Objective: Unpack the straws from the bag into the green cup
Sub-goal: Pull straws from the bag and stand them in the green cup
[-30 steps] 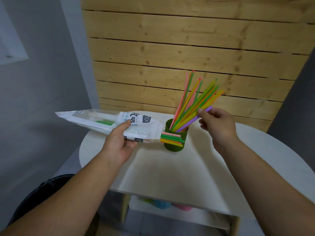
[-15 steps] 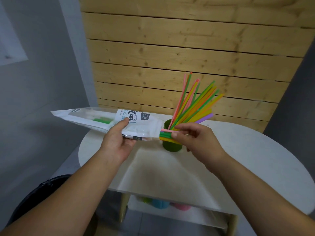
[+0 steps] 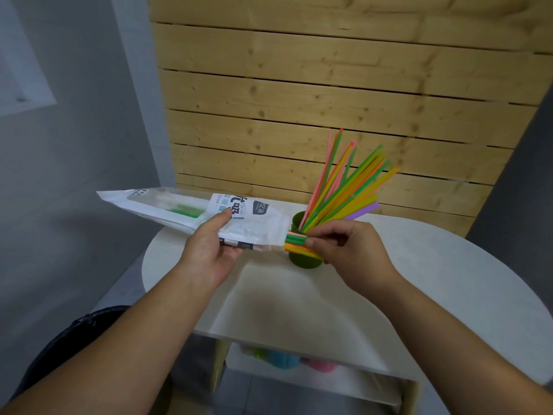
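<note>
Our white table (image 3: 449, 295) by a wooden wall (image 3: 329, 100)
We see light planks running across the wooden wall, and a grey wall (image 3: 89, 145) on the left. A shelf (image 3: 359, 381) under the table holds blurry blue and pink things (image 3: 284, 359). Something dark and round (image 3: 74, 339) sits low on the left.

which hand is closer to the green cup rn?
Right. The right hand is just in front of the green cup, pinching the straw ends that poke out of the bag. The left hand grips the bag, off to the cup's left.
</note>
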`<state>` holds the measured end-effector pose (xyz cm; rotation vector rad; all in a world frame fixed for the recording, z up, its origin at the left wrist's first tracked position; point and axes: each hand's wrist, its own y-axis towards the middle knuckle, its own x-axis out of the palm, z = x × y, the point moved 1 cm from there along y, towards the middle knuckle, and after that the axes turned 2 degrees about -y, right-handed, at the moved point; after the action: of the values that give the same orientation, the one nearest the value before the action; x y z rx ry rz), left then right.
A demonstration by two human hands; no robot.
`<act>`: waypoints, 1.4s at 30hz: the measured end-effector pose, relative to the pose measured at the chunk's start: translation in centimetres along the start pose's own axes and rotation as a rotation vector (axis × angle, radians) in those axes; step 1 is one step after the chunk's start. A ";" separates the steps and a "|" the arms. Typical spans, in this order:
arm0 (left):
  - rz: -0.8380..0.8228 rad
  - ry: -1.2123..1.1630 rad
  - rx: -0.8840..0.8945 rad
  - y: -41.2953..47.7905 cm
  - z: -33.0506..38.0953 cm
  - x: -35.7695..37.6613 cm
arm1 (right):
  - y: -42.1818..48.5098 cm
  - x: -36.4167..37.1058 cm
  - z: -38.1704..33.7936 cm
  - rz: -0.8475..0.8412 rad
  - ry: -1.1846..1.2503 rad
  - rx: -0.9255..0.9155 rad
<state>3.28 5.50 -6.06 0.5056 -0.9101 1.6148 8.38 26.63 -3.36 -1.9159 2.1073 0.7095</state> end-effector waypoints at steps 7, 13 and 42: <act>0.012 -0.059 0.013 0.2 0.9 -0.3 | 0.9 -1.7 1.0 0.081 0.426 0.270; 0.029 -0.079 0.014 0.3 1.0 -0.3 | 0.8 -1.1 2.1 0.027 0.738 0.424; 0.064 -0.136 0.015 0.9 1.4 -1.0 | 0.5 -2.3 0.3 0.495 0.808 0.264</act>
<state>2.50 3.76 -6.24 0.6074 -1.0250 1.6618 8.11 28.81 -2.39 -1.6952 2.9994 -0.3717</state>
